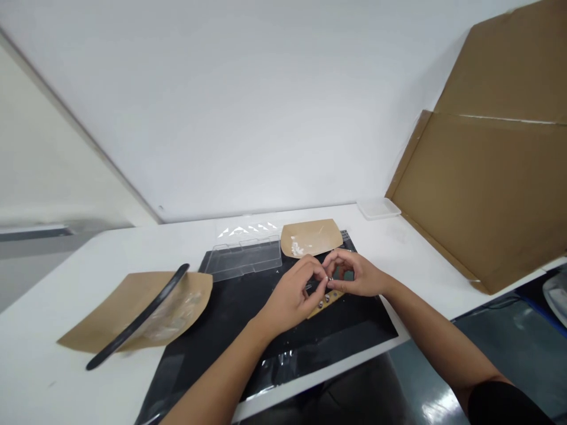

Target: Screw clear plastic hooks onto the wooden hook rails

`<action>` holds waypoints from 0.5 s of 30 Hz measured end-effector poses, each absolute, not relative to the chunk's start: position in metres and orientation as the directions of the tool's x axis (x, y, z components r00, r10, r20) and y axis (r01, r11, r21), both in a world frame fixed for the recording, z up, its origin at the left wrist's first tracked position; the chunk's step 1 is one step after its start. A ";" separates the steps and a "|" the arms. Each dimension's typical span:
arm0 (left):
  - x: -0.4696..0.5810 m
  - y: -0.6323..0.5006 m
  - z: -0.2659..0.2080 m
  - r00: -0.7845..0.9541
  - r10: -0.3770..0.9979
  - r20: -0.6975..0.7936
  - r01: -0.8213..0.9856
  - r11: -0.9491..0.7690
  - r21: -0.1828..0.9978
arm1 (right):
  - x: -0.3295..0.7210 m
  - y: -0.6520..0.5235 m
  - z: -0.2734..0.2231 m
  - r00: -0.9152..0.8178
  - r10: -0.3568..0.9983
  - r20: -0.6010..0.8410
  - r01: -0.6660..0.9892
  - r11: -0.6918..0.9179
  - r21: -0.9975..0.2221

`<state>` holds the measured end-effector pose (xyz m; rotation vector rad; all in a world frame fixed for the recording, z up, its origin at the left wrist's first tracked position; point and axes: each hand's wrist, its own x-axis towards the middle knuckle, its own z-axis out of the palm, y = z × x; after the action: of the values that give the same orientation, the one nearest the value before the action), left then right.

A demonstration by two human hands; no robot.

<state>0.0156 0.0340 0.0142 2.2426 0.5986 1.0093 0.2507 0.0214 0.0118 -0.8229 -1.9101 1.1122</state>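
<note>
My left hand [295,292] and my right hand [357,273] meet over a black mat [248,316]. Their fingertips pinch together at one small shiny piece, mostly covered by the fingers and too small to name. Just beneath the hands lies a tan strip [335,295] bearing several small, round, shiny metal pieces; my hands partly hide it. Behind the hands a brown paper tray [319,233] holds small white bits [296,247].
A clear plastic tray [245,260] lies on the mat's far left part. Further left, a brown paper tray [110,301] holds clear plastic bags [170,316], with a long black strip [137,321] across it. A shallow translucent container [378,208] and large cardboard box [482,189] stand right.
</note>
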 end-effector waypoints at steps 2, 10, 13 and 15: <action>0.016 0.034 0.014 0.580 0.620 0.528 0.157 -0.722 0.674 | 0.249 0.020 0.013 -0.471 0.828 0.303 0.196 0.433 -0.880; 0.019 0.034 0.018 0.461 0.668 0.584 0.135 -0.703 0.698 | 0.244 0.014 0.018 -0.341 0.822 0.457 0.381 0.565 -0.732; 0.019 0.032 0.018 0.457 0.679 0.574 0.085 -0.676 0.732 | 0.243 0.012 0.016 -0.308 0.789 0.531 0.361 0.613 -0.703; 0.018 0.031 0.018 0.450 0.687 0.570 0.061 -0.661 0.748 | 0.242 0.011 0.015 -0.296 0.762 0.576 0.331 0.647 -0.687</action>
<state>0.0184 0.0305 0.0182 2.0419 0.6239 1.2180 0.2416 0.0110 0.0147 -0.8643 -1.8875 0.5536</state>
